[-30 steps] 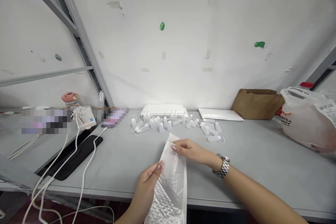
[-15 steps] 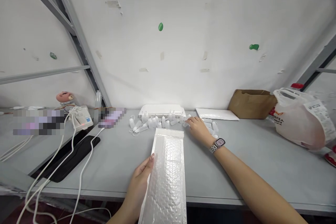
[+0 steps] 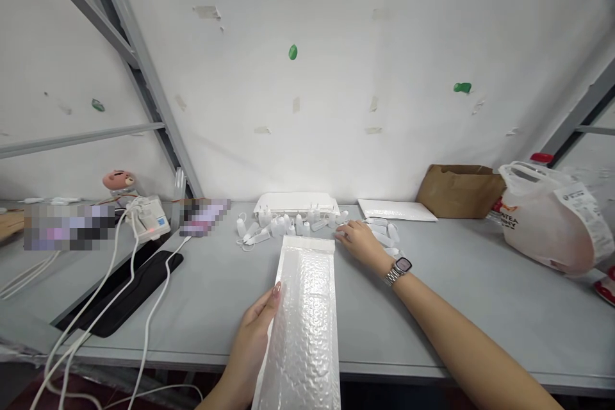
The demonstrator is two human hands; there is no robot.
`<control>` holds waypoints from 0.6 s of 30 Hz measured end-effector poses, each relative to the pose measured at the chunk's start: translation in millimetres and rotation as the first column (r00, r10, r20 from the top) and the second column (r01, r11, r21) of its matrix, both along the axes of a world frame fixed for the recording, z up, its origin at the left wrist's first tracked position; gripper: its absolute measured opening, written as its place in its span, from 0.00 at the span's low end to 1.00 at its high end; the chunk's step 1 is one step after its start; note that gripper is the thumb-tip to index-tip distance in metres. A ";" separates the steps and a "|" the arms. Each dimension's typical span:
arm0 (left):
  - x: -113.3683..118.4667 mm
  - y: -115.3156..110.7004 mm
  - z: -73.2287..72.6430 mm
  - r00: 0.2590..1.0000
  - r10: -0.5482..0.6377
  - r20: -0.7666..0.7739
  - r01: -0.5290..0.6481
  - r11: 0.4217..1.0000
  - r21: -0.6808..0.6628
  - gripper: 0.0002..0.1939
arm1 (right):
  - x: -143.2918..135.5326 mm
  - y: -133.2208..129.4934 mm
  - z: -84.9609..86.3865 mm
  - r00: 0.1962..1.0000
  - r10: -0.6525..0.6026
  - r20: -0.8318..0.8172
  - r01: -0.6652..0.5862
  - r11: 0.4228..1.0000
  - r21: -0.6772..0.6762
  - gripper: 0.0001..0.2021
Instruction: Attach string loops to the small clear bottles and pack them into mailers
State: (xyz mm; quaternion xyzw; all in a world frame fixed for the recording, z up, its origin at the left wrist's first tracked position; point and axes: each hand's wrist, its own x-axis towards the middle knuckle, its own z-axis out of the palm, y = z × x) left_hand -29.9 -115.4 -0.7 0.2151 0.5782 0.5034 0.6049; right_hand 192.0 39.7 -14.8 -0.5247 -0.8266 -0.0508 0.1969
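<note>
My left hand (image 3: 262,317) is closed on the left edge of a white bubble mailer (image 3: 307,320), thumb on its front face. The mailer stands tilted toward me, its flap end (image 3: 310,245) pointing at the wall. My right hand (image 3: 360,242), wearing a metal-band watch, reaches to the table just beyond the mailer's right corner. Its fingers are bent and drawn together; whatever lies under the fingertips is hidden. Around it are small white bottle-like pieces (image 3: 278,225), several with thin loops or pins. More of these pieces (image 3: 384,234) lie right of the hand.
White flat packs (image 3: 295,200) and another white mailer (image 3: 398,209) lie against the wall. A brown paper bag (image 3: 459,191) and a plastic carrier bag (image 3: 548,224) stand at right. At left are a power strip (image 3: 150,219), white cables (image 3: 156,295) and a black pad (image 3: 137,291).
My right hand has drawn back slightly toward me and away from the small white pieces. My left hand still holds the mailer, almost unmoved.
</note>
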 end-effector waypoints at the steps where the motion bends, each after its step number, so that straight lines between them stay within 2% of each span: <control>1: -0.5 0.0 -1.2 1.000 0.000 0.002 0.000 1.000 0.004 0.15 | -0.9 -1.8 1.0 1.000 0.006 -0.003 -0.006 1.000 -0.007 0.11; 4: -0.4 -0.1 -1.6 1.000 -0.003 0.009 0.003 1.000 0.016 0.16 | -4.8 -7.8 3.6 1.000 -0.030 -0.003 0.029 0.999 -0.022 0.11; 9: 0.8 -0.8 1.4 0.999 -0.026 0.021 0.025 1.000 0.016 0.18 | -10.0 -14.2 1.8 0.980 -0.198 0.019 0.199 0.980 -0.018 0.06; 12: 0.3 -0.4 1.6 0.999 -0.021 0.025 0.021 1.000 0.020 0.17 | -8.2 -14.2 0.3 0.979 -0.205 0.003 0.205 0.977 -0.062 0.04; 14: 0.5 0.1 2.7 1.000 -0.006 0.011 0.006 1.000 0.005 0.17 | -5.1 -12.4 1.7 0.980 -0.199 -0.008 0.198 0.977 -0.076 0.07; 16: 1.1 0.7 4.9 1.000 0.025 -0.005 -0.025 0.999 -0.028 0.16 | -2.1 -10.2 6.3 0.976 -0.178 -0.128 0.161 0.978 -0.132 0.13; 18: 1.8 1.2 6.7 0.999 0.042 -0.010 -0.043 0.998 -0.044 0.16 | -1.0 -10.1 14.6 0.913 -0.131 -0.386 0.039 0.971 -0.237 0.18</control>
